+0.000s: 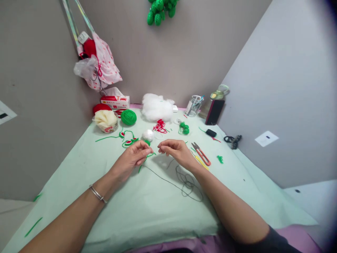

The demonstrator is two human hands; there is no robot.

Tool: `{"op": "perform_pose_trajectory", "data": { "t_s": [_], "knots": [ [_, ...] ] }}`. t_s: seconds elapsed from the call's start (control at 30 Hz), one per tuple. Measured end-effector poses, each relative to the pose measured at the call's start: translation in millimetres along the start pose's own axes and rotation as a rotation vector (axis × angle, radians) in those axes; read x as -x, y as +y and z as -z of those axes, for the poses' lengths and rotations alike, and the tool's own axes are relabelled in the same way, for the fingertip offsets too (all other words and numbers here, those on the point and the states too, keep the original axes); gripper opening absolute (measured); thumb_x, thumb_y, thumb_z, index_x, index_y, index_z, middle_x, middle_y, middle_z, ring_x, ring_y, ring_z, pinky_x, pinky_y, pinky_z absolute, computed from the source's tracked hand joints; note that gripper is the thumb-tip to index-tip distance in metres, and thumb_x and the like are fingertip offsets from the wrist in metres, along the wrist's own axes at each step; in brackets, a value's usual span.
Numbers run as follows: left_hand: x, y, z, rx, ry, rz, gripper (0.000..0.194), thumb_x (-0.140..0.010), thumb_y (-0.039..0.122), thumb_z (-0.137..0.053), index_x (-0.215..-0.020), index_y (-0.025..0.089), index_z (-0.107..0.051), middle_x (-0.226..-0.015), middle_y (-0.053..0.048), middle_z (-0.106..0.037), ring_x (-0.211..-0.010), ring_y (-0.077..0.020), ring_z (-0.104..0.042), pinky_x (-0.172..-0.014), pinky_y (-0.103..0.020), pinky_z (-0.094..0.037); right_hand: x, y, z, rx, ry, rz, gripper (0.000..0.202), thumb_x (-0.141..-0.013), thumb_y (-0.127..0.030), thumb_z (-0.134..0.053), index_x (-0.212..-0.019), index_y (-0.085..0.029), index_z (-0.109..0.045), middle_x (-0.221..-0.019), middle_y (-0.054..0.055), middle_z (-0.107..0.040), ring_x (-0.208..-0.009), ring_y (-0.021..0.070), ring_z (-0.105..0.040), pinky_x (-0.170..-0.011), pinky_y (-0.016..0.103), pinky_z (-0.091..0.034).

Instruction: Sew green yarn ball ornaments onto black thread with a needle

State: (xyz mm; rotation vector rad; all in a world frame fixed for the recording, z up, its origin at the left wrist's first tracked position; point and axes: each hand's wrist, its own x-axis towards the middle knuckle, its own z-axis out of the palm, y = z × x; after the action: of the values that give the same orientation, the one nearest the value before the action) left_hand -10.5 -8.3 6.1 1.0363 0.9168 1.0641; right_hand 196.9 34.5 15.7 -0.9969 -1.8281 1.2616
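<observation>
My left hand (135,154) is closed, its thumb and fingers pinching a small piece of green yarn work (147,142) that the fingers mostly cover. Green yarn ends (140,168) stick out below it. A dark thread (163,178) runs from near this hand to a loose tangle on the cloth. Just to the right, my right hand (177,151) has its thumb and fingertips pressed together; anything between them is too small to name. Behind the left hand lie green crocheted pieces with red and white parts (129,142) and a white ball (147,135).
Orange-handled thread snips (202,156) and a yellow crochet hook (201,162) lie right of my right hand. Farther back are a green yarn ball (128,117), white stuffing (157,108), red yarn (160,126), a cup of tools (194,106), a phone (215,112) and a tissue box (116,102).
</observation>
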Motion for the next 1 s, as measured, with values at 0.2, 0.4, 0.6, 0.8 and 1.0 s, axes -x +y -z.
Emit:
{"op": "perform_pose_trajectory", "data": {
  "t_s": [0.2, 0.4, 0.6, 0.8, 1.0],
  "knots": [
    [0, 0, -1.8, -0.051, 0.066, -0.008, 0.025, -0.079, 0.035, -0.077, -0.093, 0.019, -0.063, -0.062, 0.007, -0.046, -0.049, -0.0048, -0.025, -0.048, -0.025, -0.013, 7, -10, -10, -0.251, 0.019, -0.087, 0.023, -0.076, -0.036, -0.078, -0.086, -0.016, -0.074, -0.067, -0.002, -0.062, -0.057, 0.0091, -0.052, -0.057, 0.024, -0.043],
    [1, -1, -2.0, -0.09, 0.095, -0.014, 0.025, -0.08, 0.039, -0.075, -0.09, 0.017, -0.068, -0.065, 0.004, -0.053, -0.049, -0.0054, -0.025, -0.05, -0.026, -0.015, 8, -11, -12, -0.33, 0.046, -0.083, 0.026, -0.071, -0.036, -0.084, -0.083, -0.016, -0.072, -0.066, -0.002, -0.063, -0.054, 0.0081, -0.051, -0.054, 0.024, -0.042],
    [1, -2, -3.7, -0.101, 0.068, -0.021, 0.025, -0.083, 0.041, -0.073, -0.087, 0.017, -0.067, -0.064, 0.005, -0.049, -0.051, -0.0063, -0.024, -0.05, -0.027, -0.013, 11, -16, -14, -0.322, 0.027, -0.084, 0.028, -0.071, -0.039, -0.084, -0.078, -0.016, -0.072, -0.065, -0.002, -0.061, -0.055, 0.0081, -0.05, -0.055, 0.024, -0.042],
    [3, -3, -3.3, -0.149, 0.01, -0.037, 0.023, -0.086, 0.04, -0.069, -0.081, 0.018, -0.064, -0.066, 0.005, -0.047, -0.052, -0.0069, -0.024, -0.05, -0.027, -0.015, 12, -15, -15, -0.306, 0.065, -0.077, 0.024, -0.073, -0.036, -0.082, -0.083, -0.016, -0.074, -0.066, -0.002, -0.062, -0.056, 0.0082, -0.049, -0.055, 0.024, -0.041],
    [3, -8, -1.3, -0.21, -0.07, -0.008, 0.03, -0.088, 0.045, -0.067, -0.076, 0.018, -0.061, -0.06, 0.006, -0.037, -0.053, -0.0078, -0.024, -0.051, -0.027, -0.016, 15, -19, -19, -0.238, 0.042, -0.016, 0.017, -0.075, -0.03, -0.079, -0.086, -0.017, -0.076, -0.071, -0.001, -0.063, -0.059, 0.0086, -0.048, -0.058, 0.025, -0.04]
  ]
}}
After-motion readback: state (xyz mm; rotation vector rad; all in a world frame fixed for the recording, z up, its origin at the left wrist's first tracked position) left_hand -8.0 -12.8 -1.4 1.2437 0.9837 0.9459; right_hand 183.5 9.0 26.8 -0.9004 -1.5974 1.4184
